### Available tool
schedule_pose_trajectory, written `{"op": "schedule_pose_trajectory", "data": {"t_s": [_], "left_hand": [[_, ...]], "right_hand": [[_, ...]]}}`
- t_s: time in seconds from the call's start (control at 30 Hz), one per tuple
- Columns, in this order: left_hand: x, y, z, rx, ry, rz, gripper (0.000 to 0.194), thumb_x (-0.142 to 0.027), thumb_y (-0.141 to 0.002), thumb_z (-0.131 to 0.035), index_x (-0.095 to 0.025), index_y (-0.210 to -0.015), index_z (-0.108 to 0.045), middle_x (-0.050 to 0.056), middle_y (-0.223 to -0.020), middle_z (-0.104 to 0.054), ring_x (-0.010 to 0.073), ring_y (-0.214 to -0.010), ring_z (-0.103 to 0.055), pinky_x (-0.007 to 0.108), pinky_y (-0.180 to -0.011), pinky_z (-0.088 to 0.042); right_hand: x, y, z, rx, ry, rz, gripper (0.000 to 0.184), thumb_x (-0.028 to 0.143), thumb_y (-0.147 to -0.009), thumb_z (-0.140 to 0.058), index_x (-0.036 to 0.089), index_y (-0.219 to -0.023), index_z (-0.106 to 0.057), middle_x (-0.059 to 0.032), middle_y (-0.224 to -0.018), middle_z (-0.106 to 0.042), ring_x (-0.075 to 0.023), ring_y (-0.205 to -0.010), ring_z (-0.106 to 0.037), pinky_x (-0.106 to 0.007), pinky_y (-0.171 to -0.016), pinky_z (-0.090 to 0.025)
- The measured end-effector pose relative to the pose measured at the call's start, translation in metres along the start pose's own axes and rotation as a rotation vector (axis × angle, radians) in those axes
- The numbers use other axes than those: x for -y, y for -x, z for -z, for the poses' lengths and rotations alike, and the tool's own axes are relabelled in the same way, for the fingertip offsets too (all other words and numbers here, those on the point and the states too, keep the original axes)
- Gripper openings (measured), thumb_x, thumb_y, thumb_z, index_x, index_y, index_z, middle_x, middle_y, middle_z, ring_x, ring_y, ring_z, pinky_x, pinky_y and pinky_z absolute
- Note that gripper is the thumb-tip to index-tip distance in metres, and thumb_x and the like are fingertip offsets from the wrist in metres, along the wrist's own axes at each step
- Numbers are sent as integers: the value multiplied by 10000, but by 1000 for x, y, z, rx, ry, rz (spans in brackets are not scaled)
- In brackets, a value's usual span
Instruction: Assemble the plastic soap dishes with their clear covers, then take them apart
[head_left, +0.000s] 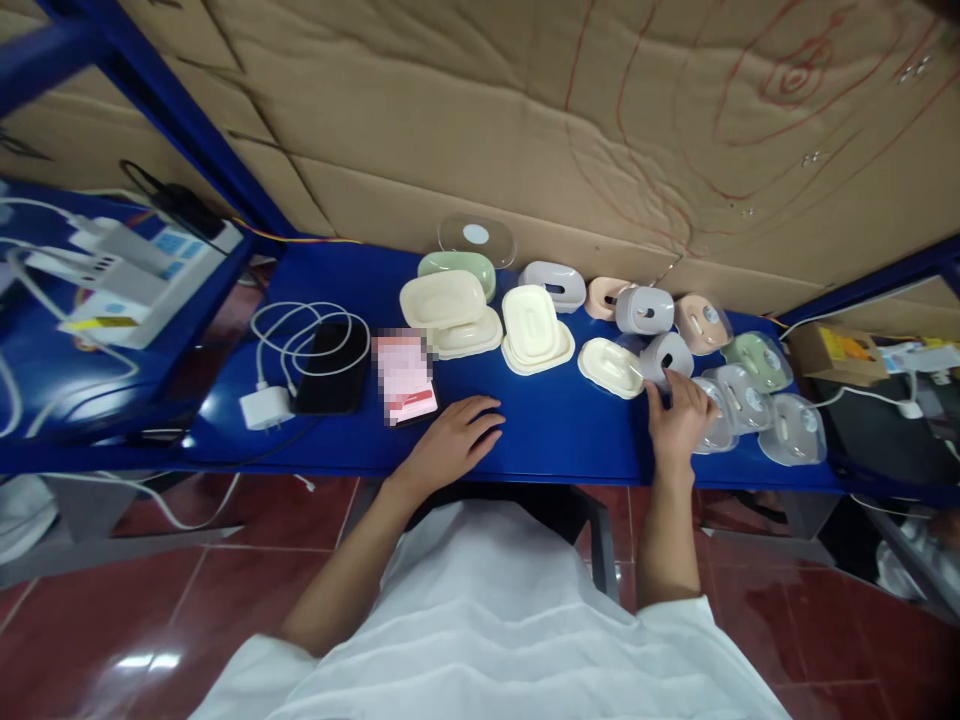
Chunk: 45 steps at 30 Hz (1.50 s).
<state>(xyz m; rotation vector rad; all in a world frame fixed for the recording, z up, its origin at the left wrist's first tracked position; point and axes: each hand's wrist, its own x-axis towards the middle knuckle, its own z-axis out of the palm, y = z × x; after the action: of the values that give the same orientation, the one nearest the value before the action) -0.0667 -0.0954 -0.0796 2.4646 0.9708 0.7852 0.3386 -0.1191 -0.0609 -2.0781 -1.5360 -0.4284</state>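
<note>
My left hand lies on the blue table beside a lit phone, its fingers stretched out and holding nothing. My right hand has its thumb and bent fingers at the near edge of a grey plastic box, which seems gripped there; the contact is partly hidden. Just left of that box lies a cream oval lid or tray. Clear-covered grey boxes sit right of this hand. Further left are stacked cream trays and a larger cream tray.
Behind stand a green tray, a clear lid and peach boxes against a cardboard wall. On the left are a dark phone, a coiled white cable with charger, and power strips. The table's front edge is close to my body.
</note>
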Motion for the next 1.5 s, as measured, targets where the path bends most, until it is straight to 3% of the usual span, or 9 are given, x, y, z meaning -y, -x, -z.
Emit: {"op": "schedule_pose_trajectory", "data": {"t_s": [0.23, 0.37, 0.47, 0.6, 0.73, 0.83, 1.03, 1.27, 1.5], "left_hand": [[-7, 0, 3, -30, -15, 27, 446, -276, -1133, -562, -245, -1579, -570, 148, -1548, -629, 298, -1430, -646, 528, -1198, -577], [-8, 3, 9, -153, -30, -29, 634, -244, -1098, -627, -269, -1690, -404, 198, -1780, -338, 345, -1627, -438, 558, -1264, -509], [-9, 6, 15, -77, -59, -92, 683, -206, -1039, -668, -271, -1681, -443, 189, -1823, -265, 395, -1669, -347, 619, -1299, -439], [-15, 8, 17, 107, -183, -56, 601, -290, -992, -714, -294, -1584, -606, 127, -1729, -488, 365, -1598, -466, 646, -1393, -203], [-16, 9, 13, 139, -256, -46, 512, -500, -983, -748, -392, -1480, -694, 33, -1628, -622, 289, -1526, -542, 544, -1425, 48], [-15, 8, 10, 81, -259, -51, 459, -496, -961, -769, -409, -1411, -734, 19, -1550, -686, 272, -1467, -590, 523, -1428, 20], [-17, 6, 13, 44, -247, 20, 415, -392, -1014, -720, -349, -1427, -721, 94, -1606, -629, 307, -1483, -588, 512, -1398, -197], [-9, -11, 20, 129, -179, -44, 352, -252, -1071, -636, -241, -1420, -681, 187, -1704, -495, 376, -1583, -481, 610, -1263, -437], [-10, 7, 12, 116, -82, 53, 324, -404, -1104, -634, -271, -1386, -724, 85, -1699, -529, 249, -1647, -381, 450, -1428, -118]], "right_hand": [[41, 25, 22, -166, -282, 205, 357, 427, -1089, -646, 176, -1317, -758, -156, -1298, -793, -317, -1275, -717, -544, -1135, -520], [84, 69, 37, 120, -603, 457, 345, 222, -1050, -701, 251, -1394, -720, -104, -1320, -791, -279, -1335, -705, -516, -1144, -593], [103, 85, 45, 395, -774, 564, 467, 141, -1024, -698, 255, -1475, -667, -107, -1375, -769, -274, -1402, -676, -496, -1154, -621], [107, 51, 39, 599, -875, 646, 470, 42, -964, -585, 233, -1378, -698, -106, -1345, -775, -281, -1408, -677, -516, -1180, -617], [113, 2, 20, 678, -997, 698, 411, 39, -892, -564, 224, -1233, -699, -91, -1106, -814, -248, -1105, -787, -485, -1052, -678], [118, -6, 10, 658, -1062, 672, 395, 41, -889, -557, 226, -1211, -695, -78, -1003, -801, -238, -968, -780, -455, -907, -700], [112, 12, 0, 349, -950, 548, 336, 79, -927, -627, 249, -1194, -741, -74, -1020, -798, -263, -1009, -781, -455, -862, -668], [108, 2, -7, 498, -1064, 317, 188, 188, -1051, -629, 275, -1102, -787, -39, -995, -791, -219, -1009, -762, -400, -919, -639], [106, 27, -3, 684, -1367, 47, 159, 232, -1095, -591, 236, -1086, -750, -46, -851, -714, -205, -856, -693, -347, -769, -567]]}}
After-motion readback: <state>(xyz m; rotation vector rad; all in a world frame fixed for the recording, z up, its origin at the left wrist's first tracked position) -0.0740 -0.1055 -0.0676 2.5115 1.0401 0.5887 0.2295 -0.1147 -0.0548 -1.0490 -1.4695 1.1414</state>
